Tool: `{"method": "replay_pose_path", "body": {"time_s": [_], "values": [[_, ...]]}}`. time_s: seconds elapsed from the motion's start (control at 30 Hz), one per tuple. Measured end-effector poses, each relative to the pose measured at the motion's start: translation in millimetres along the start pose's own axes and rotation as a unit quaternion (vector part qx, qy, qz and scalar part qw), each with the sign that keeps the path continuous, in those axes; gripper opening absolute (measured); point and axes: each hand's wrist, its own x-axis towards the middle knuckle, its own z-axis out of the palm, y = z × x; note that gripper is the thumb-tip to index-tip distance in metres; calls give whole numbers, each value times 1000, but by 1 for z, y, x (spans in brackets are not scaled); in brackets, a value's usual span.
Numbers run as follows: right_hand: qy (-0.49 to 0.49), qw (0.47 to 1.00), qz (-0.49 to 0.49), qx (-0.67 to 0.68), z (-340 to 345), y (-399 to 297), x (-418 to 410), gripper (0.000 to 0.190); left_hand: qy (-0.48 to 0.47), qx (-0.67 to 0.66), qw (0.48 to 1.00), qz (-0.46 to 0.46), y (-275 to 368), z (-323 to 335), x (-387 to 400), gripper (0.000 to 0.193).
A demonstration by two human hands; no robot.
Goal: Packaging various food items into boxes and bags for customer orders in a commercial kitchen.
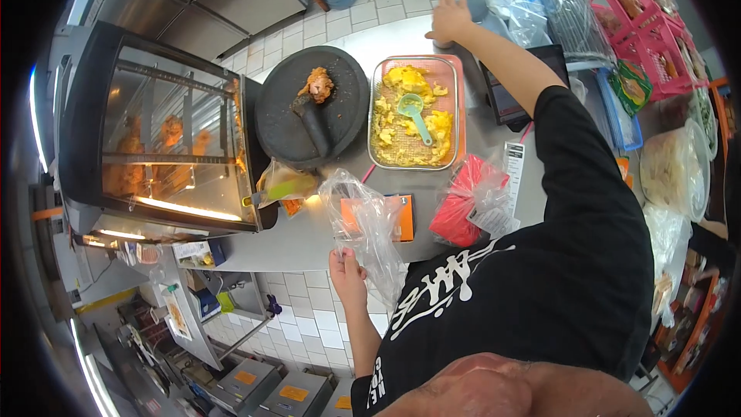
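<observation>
My left hand (349, 278) pinches the edge of a clear plastic bag (370, 231), which hangs crumpled over an orange box (407, 217) at the counter's near edge. At the far edge, my right hand (450, 18) reaches over a small container, mostly hidden below the palm; its grip is unclear. Between the hands lies a metal tray (374, 127) lined with mesh, holding yellow crumbly food (441, 127) like scrambled egg and a pale green scoop (412, 110). Left of it, a dark stone mortar (278, 121) contains a fried chicken piece (318, 85) and a stone pestle (312, 127).
A lit glass food warmer (173, 145) with fried pieces stands left. Red packets in plastic (460, 202) lie near my shirt. A dark tablet-like device (501, 92) sits under my right arm. Pink baskets (642, 29) and a clear round tub (674, 171) stand right.
</observation>
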Motion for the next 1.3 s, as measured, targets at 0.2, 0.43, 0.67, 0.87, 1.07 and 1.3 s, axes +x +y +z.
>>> {"method": "replay_pose_path", "body": {"time_s": [0.2,0.43,0.67,0.87,1.07,1.3], "values": [[-39,996,-19,-78,19,-16,16,69,36,42,998,26,-3,-5,-13,9],[-41,963,-138,229,34,-6,23,85,16,53,997,48,-2,-3,-11,10],[-29,896,-129,425,32,-12,13,72,-24,15,999,32,-7,-9,-3,13],[-38,722,-243,647,-77,-28,-68,63,5,44,995,85,-6,-14,2,19],[-170,466,-406,768,-148,-115,-199,76,-8,-22,998,57,9,-6,14,25],[-325,495,-291,751,-120,-207,-295,75,-98,-155,983,3,26,-31,18,28]]}}
